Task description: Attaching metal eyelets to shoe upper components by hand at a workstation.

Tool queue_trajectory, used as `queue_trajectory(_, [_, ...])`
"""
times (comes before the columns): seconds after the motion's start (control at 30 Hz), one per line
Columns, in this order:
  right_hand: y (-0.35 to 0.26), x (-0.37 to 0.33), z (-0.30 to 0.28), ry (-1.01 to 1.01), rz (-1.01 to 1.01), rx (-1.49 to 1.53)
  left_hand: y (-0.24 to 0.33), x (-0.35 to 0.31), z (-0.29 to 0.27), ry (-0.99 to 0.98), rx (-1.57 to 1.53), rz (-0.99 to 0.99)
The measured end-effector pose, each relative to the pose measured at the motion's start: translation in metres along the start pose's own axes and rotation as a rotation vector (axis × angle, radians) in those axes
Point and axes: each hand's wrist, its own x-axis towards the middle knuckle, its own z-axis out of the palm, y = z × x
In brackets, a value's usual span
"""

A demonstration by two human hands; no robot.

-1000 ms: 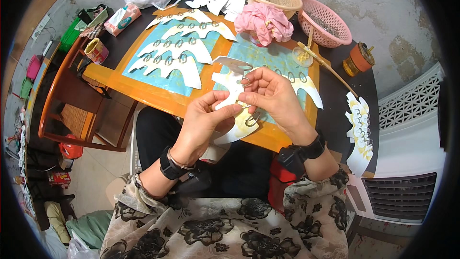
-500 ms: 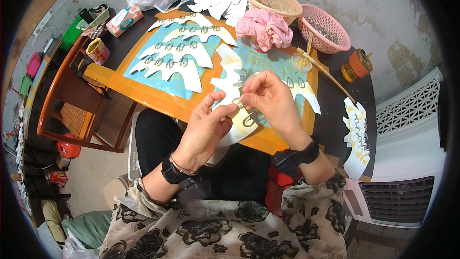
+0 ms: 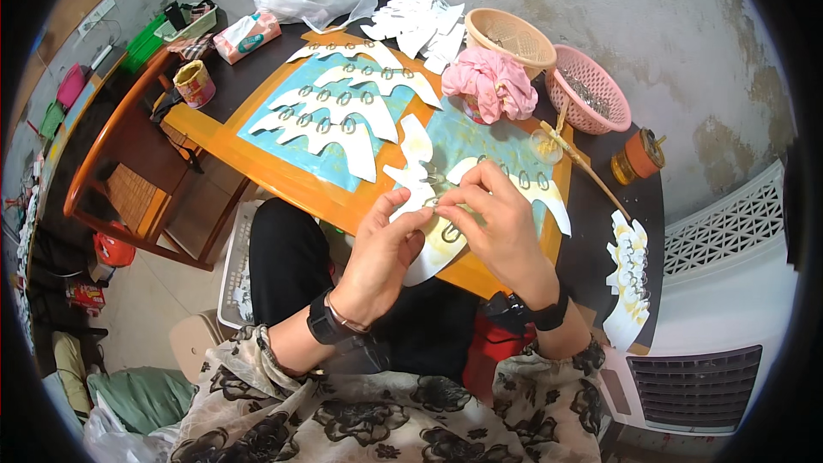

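Note:
A white cut-out piece [image 3: 417, 139] with scalloped tabs, yellow smears and metal rings lies at the table's near edge, its lower end overhanging my lap. Over its middle, my left hand [image 3: 377, 253] is closed, thumb and forefinger pinching a tab beside a metal ring [image 3: 431, 202]. From the other side my right hand [image 3: 497, 223] pinches at the same tab, fingertips almost touching the left thumb. My fingers partly cover the tab. Another metal ring [image 3: 451, 232] hangs on the piece just below. A similar piece [image 3: 549, 197] with rings lies partly behind my right hand.
Several ringed white pieces [image 3: 343, 141] lie in rows on a blue sheet [image 3: 283, 154]. Behind are a pink cloth [image 3: 489, 81], a beige basket [image 3: 514, 39] and a pink basket [image 3: 591, 94]. A stick [image 3: 591, 176] lies at right near an orange-capped jar [image 3: 639, 157].
My fingertips have shifted slightly down around the tab, and the right fingers now bend closer over it. The whole view has tilted a little; the other pieces stay in their places.

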Motion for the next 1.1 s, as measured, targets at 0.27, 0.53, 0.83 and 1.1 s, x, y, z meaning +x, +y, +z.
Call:
queue_trajectory(0.27, [0.000,0.007,-0.016,-0.189,0.216,0.270,0.000,-0.005,0.007,-0.019,0.004,-0.020])
queue_trajectory(0.53, [-0.002,0.009,-0.022,-0.209,0.259,0.214,-0.013,-0.011,0.005,-0.072,-0.046,-0.044])
queue_trajectory(0.83, [-0.011,0.023,-0.021,-0.338,0.249,0.145,-0.017,-0.023,0.004,-0.140,-0.255,-0.070])
queue_trajectory(1.1, [0.022,0.016,-0.020,-0.413,0.185,0.080,-0.016,-0.034,0.006,-0.210,-0.217,-0.181])
